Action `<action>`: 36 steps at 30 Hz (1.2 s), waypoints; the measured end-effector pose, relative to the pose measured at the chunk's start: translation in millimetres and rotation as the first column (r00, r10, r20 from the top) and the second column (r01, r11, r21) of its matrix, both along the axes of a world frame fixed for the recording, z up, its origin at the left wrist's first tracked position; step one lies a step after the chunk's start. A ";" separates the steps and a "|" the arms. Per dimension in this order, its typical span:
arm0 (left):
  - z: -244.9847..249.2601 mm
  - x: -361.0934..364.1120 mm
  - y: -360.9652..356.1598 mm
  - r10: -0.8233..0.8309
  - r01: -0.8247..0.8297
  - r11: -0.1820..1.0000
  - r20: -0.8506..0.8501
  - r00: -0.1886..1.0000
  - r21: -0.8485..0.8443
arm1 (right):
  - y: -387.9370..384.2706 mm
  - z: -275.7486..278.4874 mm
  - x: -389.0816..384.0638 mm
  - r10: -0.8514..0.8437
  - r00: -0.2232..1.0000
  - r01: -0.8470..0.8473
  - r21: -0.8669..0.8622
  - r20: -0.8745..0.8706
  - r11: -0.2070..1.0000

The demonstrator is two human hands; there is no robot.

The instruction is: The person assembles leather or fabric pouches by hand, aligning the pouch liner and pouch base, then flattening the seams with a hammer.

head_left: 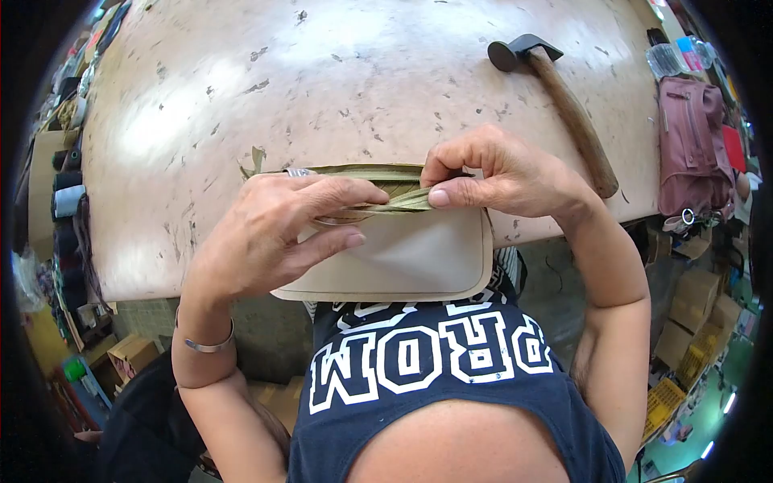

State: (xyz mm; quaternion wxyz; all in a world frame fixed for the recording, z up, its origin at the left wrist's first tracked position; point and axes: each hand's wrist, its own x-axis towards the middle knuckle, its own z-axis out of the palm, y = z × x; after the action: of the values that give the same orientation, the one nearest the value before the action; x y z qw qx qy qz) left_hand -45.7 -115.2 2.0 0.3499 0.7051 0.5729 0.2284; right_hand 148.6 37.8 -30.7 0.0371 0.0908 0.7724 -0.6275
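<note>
A cream bag piece (394,262) with rounded corners lies at the table's front edge and hangs partly over it. Along its top runs an olive-green fabric edge or lining (366,171). My right hand (491,173) pinches the green edge between thumb and fingers at the right of the opening. My left hand (282,225) rests over the left end of the opening, its thumb apart from the fingers and its fingertips on the green strip. Loose green ends stick out beyond my left fingers.
A hammer (572,109) with a wooden handle lies on the worktable (241,97) at the right. Beyond it are a pink bag (692,145) and a plastic bottle (664,60). Thread spools (69,201) line the left side. Cardboard boxes (691,302) stand below right.
</note>
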 end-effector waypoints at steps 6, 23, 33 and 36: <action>-16.1 0.1 -1.6 0.063 -0.040 0.975 -0.103 0.993 0.218 | -5.0 -6.7 3.4 -0.134 0.991 0.134 0.042 0.010 0.990; -28.1 0.6 5.8 0.107 -0.116 0.967 0.053 0.993 0.225 | -8.6 -5.5 2.3 -0.206 0.979 0.204 0.160 -0.005 0.966; -18.4 2.3 10.2 0.033 -0.012 0.983 -0.114 0.993 0.185 | -12.4 -6.4 5.7 -0.189 0.980 0.198 0.241 -0.061 0.950; 0.8 3.4 17.3 0.200 -0.196 0.951 -0.006 0.980 -0.238 | -13.5 -4.3 5.3 -0.186 0.979 0.201 0.238 -0.082 0.950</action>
State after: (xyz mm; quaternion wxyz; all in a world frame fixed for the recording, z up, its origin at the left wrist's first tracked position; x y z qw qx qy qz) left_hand -42.3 -98.0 2.8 0.4123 0.5951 0.6607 0.1985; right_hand 153.9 24.3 -35.0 -0.0586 0.1515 0.8321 -0.5304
